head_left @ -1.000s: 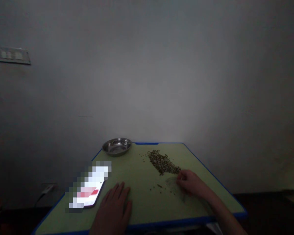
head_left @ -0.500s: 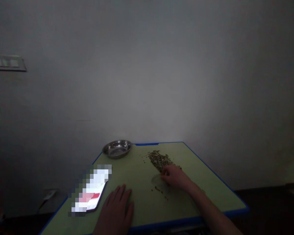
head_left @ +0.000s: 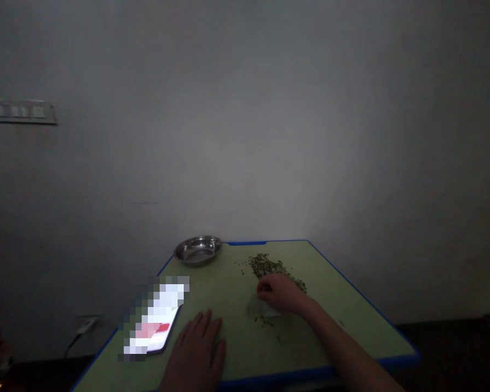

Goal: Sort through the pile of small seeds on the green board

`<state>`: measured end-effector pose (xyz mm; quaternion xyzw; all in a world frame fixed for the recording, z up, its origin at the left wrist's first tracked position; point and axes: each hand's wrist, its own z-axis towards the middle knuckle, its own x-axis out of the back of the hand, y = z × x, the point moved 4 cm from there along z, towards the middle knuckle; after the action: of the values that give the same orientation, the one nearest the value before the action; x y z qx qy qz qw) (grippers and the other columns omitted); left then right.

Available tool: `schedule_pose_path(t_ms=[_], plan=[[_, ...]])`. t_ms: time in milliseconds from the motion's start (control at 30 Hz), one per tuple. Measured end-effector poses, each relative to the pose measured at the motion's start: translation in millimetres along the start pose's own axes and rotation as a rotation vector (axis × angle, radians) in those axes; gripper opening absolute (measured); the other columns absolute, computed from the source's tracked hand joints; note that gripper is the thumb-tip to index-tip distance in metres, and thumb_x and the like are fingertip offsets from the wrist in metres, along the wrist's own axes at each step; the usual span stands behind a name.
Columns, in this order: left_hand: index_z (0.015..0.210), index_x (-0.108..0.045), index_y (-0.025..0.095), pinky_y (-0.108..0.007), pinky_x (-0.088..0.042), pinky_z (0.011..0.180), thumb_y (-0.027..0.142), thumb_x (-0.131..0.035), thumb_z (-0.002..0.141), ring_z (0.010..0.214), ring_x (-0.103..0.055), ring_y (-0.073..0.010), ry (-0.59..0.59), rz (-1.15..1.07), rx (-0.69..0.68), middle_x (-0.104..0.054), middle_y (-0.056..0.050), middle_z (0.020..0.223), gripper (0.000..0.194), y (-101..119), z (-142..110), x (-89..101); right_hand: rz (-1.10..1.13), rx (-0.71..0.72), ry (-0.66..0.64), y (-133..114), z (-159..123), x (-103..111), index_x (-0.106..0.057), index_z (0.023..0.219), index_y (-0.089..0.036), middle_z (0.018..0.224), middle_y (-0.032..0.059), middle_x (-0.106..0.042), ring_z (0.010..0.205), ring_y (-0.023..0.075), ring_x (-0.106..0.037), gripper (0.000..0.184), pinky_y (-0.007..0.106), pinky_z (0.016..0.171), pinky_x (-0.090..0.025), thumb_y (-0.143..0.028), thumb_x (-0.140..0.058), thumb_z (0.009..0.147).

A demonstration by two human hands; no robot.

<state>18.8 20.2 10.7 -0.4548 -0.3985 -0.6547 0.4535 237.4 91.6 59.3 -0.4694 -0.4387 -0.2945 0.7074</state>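
My left hand (head_left: 195, 348) lies palm down on the table with its fingers stretched out, just right of a phone (head_left: 159, 332) with a lit screen. Over the middle of the table, the fingers of my right hand (head_left: 280, 293) are pinched together. What they hold, if anything, is too small and dark to make out. Directly below the fingertips is a see-through, roundish thing (head_left: 253, 309), perhaps a clear dish; whether the fingers touch it I cannot tell. Behind my right hand spreads a pile of small dark grains or seeds (head_left: 265, 265), partly hidden by the hand.
A shallow steel bowl (head_left: 198, 251) stands at the table's far left corner. Several loose grains (head_left: 263, 322) lie in front of the clear thing. The pale green table (head_left: 302, 348) has a blue edge and meets a grey wall. A switch panel (head_left: 26, 112) is on the wall.
My right hand has moved a little left, and the see-through thing also appears further left and nearer me. My left hand stays flat in place. The whole view has shifted slightly.
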Motion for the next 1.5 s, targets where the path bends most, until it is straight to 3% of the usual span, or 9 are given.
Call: schedule_pose_path(t_ms=[200, 467, 867, 1500], plan=[[0.126, -0.058, 0.021, -0.05, -0.036, 0.109, 0.036, -0.039, 0.087, 0.131, -0.046, -0.0282, -0.016, 0.006, 0.002, -0.051, -0.011, 0.141, 0.046, 5, -2, 4.7, 0.049, 0.055, -0.031, -8, -7, -1, -0.076, 0.088, -0.017, 0.087, 0.0059, -0.073, 0.079, 0.0161, -0.064, 0.017, 0.022, 0.07, -0.042, -0.023, -0.064, 0.077], [0.123, -0.06, 0.022, -0.051, -0.04, 0.106, 0.034, -0.042, 0.086, 0.128, -0.049, -0.0289, 0.058, -0.017, -0.022, -0.055, -0.011, 0.137, 0.043, 6, -3, 8.3, 0.123, 0.048, -0.066, -12, -25, -5, -0.076, 0.089, -0.017, 0.086, 0.0059, -0.074, 0.078, 0.0164, -0.065, 0.019, 0.023, 0.069, -0.043, -0.025, -0.064, 0.077], [0.126, -0.057, 0.021, -0.049, -0.036, 0.109, 0.034, -0.039, 0.088, 0.131, -0.045, -0.0272, 0.006, -0.006, -0.01, -0.052, -0.011, 0.14, 0.045, 9, -3, 11.9, 0.16, -0.009, -0.09, -11, -45, -5, -0.076, 0.087, -0.017, 0.085, 0.0056, -0.073, 0.077, 0.0161, -0.064, 0.018, 0.022, 0.068, -0.044, -0.026, -0.064, 0.076], [0.125, -0.058, 0.022, -0.049, -0.037, 0.108, 0.035, -0.04, 0.087, 0.13, -0.047, -0.0272, 0.048, -0.003, -0.021, -0.054, -0.01, 0.138, 0.044, 6, -3, 6.0, 0.254, 0.009, -0.143, -15, -58, -14, -0.075, 0.085, -0.017, 0.08, 0.004, -0.073, 0.071, 0.0144, -0.062, 0.019, 0.021, 0.062, -0.042, -0.027, -0.065, 0.074]])
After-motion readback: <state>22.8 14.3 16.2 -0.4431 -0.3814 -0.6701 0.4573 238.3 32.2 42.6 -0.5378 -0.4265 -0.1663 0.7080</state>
